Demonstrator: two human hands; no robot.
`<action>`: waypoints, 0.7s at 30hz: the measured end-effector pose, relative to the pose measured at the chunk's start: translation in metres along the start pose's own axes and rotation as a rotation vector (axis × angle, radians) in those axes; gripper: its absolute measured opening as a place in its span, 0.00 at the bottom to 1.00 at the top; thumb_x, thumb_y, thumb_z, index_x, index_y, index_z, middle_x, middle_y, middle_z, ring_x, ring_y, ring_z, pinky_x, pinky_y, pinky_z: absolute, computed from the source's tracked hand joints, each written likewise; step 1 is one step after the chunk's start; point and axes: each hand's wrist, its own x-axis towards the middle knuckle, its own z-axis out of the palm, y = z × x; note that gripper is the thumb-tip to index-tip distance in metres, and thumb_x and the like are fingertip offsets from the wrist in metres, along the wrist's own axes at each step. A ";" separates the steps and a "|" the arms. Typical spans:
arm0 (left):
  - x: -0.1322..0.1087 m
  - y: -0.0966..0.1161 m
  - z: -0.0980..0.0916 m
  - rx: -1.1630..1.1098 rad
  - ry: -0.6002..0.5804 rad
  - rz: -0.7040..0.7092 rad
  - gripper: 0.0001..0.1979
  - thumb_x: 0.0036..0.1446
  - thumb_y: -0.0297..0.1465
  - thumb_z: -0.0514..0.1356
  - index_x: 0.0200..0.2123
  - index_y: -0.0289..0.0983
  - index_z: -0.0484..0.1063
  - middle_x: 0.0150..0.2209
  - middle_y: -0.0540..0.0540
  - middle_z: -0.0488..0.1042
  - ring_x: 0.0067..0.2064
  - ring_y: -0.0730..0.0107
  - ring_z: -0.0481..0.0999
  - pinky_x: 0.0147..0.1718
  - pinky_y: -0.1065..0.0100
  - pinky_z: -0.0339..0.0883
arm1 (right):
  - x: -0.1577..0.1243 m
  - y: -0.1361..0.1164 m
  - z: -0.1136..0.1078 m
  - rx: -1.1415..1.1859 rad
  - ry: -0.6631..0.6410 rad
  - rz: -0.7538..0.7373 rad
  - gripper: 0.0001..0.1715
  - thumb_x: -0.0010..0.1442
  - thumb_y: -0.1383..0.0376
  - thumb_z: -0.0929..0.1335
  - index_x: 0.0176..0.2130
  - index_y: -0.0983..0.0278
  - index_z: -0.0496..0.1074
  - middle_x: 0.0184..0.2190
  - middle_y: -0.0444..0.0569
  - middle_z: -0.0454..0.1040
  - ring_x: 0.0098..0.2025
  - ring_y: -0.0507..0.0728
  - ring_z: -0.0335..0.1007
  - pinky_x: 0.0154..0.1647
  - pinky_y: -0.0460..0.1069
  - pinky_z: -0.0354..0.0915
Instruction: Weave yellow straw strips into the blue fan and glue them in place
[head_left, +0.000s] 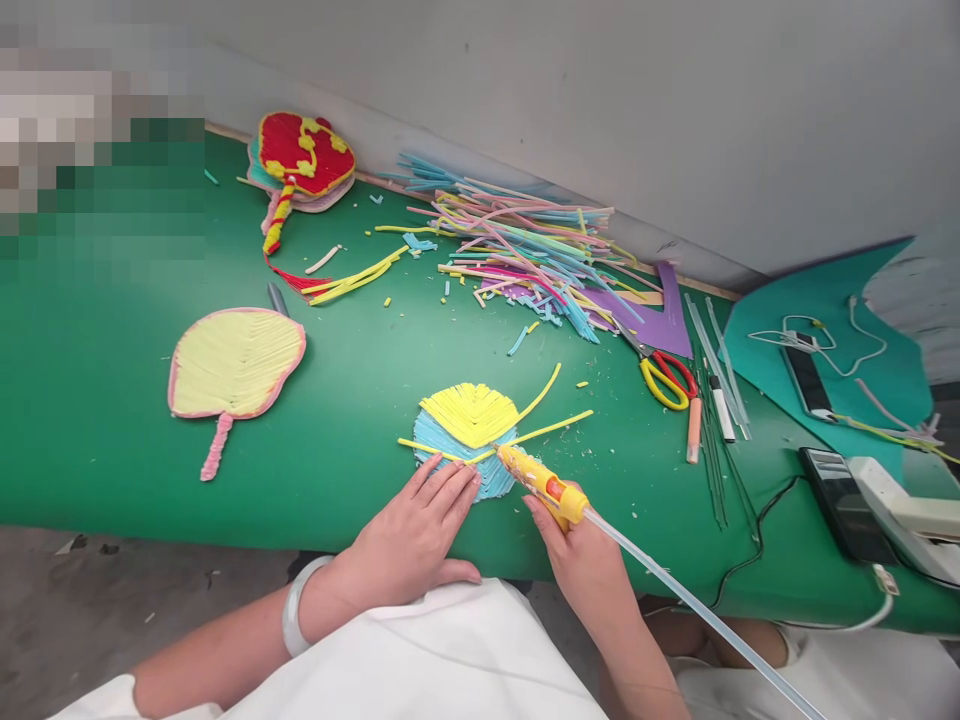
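Note:
My left hand [420,525] lies flat, fingers stretched out, with its fingertips on the lower edge of a round piece. That piece has light-blue fuzzy strips [496,482] in its lower half and a yellow fan-shaped layer [474,408] of pipe cleaners on top. A loose yellow pipe cleaner [562,426] crosses it in a shallow V, its left part by my left fingertips. In my right hand [592,570] is a yellow hot glue gun [547,487], its nozzle at the piece's right side near the yellow strip. A long clear glue stick [697,605] trails from its back.
A pale-yellow fan [238,365] lies left; a red fan [307,155] rests on others behind. Coloured pipe cleaners [525,235] are heaped at the back. Scissors [666,378], pens [721,410], a purple sheet [671,320], and a black phone [844,505] with cables are on the right.

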 end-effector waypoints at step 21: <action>0.003 -0.002 -0.002 -0.002 0.027 0.024 0.50 0.55 0.60 0.57 0.66 0.25 0.56 0.62 0.30 0.67 0.64 0.46 0.65 0.66 0.46 0.53 | 0.009 0.014 -0.004 -0.018 0.014 0.046 0.30 0.64 0.41 0.60 0.41 0.62 0.73 0.31 0.50 0.78 0.31 0.59 0.74 0.29 0.50 0.66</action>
